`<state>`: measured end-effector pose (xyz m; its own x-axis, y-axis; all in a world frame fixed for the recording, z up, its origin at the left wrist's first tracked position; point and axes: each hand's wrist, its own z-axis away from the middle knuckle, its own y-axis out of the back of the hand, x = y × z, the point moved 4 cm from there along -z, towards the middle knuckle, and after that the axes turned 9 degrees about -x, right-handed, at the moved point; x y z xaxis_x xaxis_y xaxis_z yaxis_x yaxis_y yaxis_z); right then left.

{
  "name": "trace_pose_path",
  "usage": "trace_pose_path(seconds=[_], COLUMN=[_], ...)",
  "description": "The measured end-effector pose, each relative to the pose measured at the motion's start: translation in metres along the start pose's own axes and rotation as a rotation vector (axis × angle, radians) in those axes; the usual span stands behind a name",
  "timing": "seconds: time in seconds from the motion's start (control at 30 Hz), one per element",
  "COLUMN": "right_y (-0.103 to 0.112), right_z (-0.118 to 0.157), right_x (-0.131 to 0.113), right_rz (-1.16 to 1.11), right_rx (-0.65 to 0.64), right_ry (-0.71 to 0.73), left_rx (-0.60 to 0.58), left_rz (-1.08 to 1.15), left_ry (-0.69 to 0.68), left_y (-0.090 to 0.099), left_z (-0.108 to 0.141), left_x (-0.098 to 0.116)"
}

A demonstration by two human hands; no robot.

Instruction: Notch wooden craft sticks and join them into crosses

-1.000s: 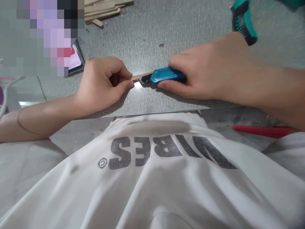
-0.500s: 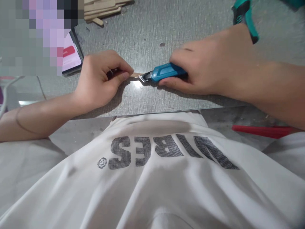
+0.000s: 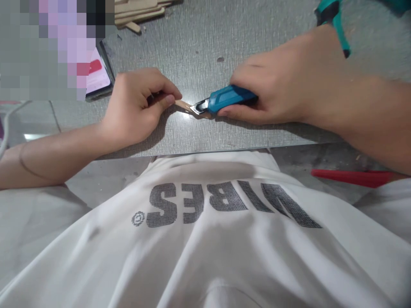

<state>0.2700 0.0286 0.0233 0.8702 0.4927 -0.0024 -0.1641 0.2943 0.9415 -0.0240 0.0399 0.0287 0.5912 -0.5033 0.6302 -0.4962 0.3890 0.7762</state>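
Note:
My left hand point(image 3: 138, 109) pinches one end of a thin wooden craft stick point(image 3: 183, 105) between thumb and fingertips, just above the table. The stick's other end reaches to the right, under the knife. Wrapped round a blue utility knife point(image 3: 224, 98), my right hand point(image 3: 272, 81) is closed, thumb along the lower side of the handle. The knife's blade points left and lies against the stick, a short way from my left fingertips. Part of the handle is hidden inside my right palm.
A pile of wooden craft sticks point(image 3: 141, 13) lies at the far left of the grey textured table point(image 3: 192, 55). A phone point(image 3: 101, 77) rests left of my left hand. Teal-handled pliers or cutters point(image 3: 340, 25) are beyond my right hand. The table's front edge runs close to my shirt.
The knife has shifted slightly to the right and its blade now sits farther from my left fingertips. More of the stick shows, tilted down to the right.

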Motion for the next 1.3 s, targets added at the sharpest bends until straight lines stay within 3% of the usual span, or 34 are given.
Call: trace_pose_path(seconds=[0.17, 0.37, 0.63, 1.0, 1.3], right_y=[-0.002, 0.002, 0.003, -0.002, 0.006], right_z=[0.000, -0.003, -0.008, -0.007, -0.006], right_x=[0.004, -0.001, -0.004, 0.010, -0.008], right_rz=[-0.055, 0.005, 0.037, -0.135, 0.111], right_rx=[0.017, -0.021, -0.031, -0.027, -0.038], right_ry=[0.026, 0.017, 0.034, 0.073, 0.054], left_rx=[-0.015, -0.035, -0.006, -0.051, -0.065], left_rz=[-0.003, 0.005, 0.016, 0.021, -0.005], left_ry=[-0.151, -0.035, -0.093, 0.008, 0.010], left_y=[-0.006, -0.003, -0.006, -0.004, -0.005], left_z=[-0.005, -0.005, -0.007, -0.005, -0.003], left_x=[-0.012, 0.001, -0.003, 0.007, 0.006])
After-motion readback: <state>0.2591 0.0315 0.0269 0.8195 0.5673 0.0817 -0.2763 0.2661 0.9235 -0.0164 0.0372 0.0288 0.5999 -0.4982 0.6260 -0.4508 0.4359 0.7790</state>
